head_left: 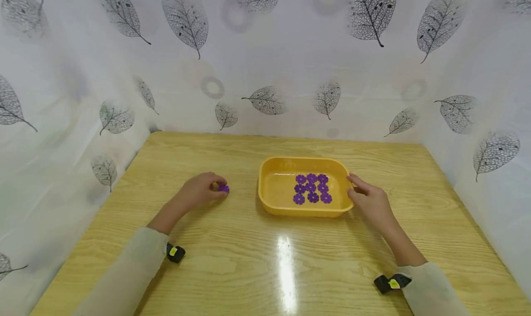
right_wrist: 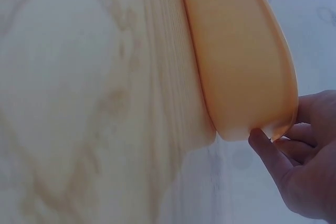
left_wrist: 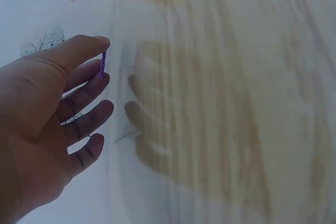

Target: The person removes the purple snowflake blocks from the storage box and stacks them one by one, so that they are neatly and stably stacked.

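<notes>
In the head view, my left grip [head_left: 200,190] pinches a small purple flower-shaped plastic disc [head_left: 224,189] over the pale wood-grain worktop [head_left: 232,251], left of the yellow rectangular plastic tray [head_left: 279,187]. Nine matching purple discs [head_left: 310,187] lie in the tray; my right grip [head_left: 373,205] holds its right end.

The left wrist view alone shows the disc edge-on and thin between my fingertips: probably light, stiff, a little slick, best taken by its notched rim. It's dim, so I can't judge its clearance.

The right wrist view shows my thumb against the tray's outer wall, hiding the discs inside.
</notes>
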Tool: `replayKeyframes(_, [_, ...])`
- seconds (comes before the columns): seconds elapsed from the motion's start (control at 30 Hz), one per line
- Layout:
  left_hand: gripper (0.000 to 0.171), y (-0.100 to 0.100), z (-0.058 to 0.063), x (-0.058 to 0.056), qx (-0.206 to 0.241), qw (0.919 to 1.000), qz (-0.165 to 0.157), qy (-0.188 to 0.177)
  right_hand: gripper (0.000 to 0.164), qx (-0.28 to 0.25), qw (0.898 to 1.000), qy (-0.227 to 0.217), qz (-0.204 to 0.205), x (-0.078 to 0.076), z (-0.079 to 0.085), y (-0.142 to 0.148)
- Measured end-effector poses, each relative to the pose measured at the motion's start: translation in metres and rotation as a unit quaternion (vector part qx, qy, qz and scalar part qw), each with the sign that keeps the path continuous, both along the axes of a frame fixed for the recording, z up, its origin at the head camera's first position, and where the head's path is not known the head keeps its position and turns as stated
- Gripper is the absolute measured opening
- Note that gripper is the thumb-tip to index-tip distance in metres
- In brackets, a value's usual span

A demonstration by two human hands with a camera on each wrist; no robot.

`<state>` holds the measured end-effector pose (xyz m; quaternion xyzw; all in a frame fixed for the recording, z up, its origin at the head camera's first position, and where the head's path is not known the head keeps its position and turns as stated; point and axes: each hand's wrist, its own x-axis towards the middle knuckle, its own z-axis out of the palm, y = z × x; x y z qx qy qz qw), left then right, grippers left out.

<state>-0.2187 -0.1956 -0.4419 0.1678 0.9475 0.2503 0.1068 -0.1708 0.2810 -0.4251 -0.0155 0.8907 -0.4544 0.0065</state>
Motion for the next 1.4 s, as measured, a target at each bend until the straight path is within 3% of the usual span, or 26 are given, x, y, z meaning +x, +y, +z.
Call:
replayKeyframes(0.4, [0.035, 0.0, 0.001, 0.005, -0.016, 0.9999, 0.001, -0.002, 0.049, 0.001, 1.0, 0.003, 0.006, 0.002, 0.0, 0.002])
replayKeyframes(0.7, [0.037, 0.001, -0.002, 0.002, -0.02, 0.9997, -0.01, 0.003, 0.049, 0.001, 1.0, 0.004, 0.006, 0.003, 0.0, 0.003])
replayKeyframes(0.9, [0.043, 0.002, -0.002, 0.001, -0.007, 0.9998, -0.003, -0.016, 0.049, 0.004, 1.0, 0.01, 0.004, 0.002, -0.002, 0.003])
replayKeyframes(1.23, [0.049, 0.027, 0.018, 0.001, 0.034, 0.9992, -0.02, 0.008, 0.048, 0.0, 1.0, 0.01, -0.003, 0.0, -0.002, 0.0])
replayKeyframes(1.4, [0.047, 0.047, 0.035, -0.001, 0.089, 0.9951, -0.025, 0.032, 0.049, 0.0, 1.0, 0.004, -0.006, 0.001, -0.001, -0.001])
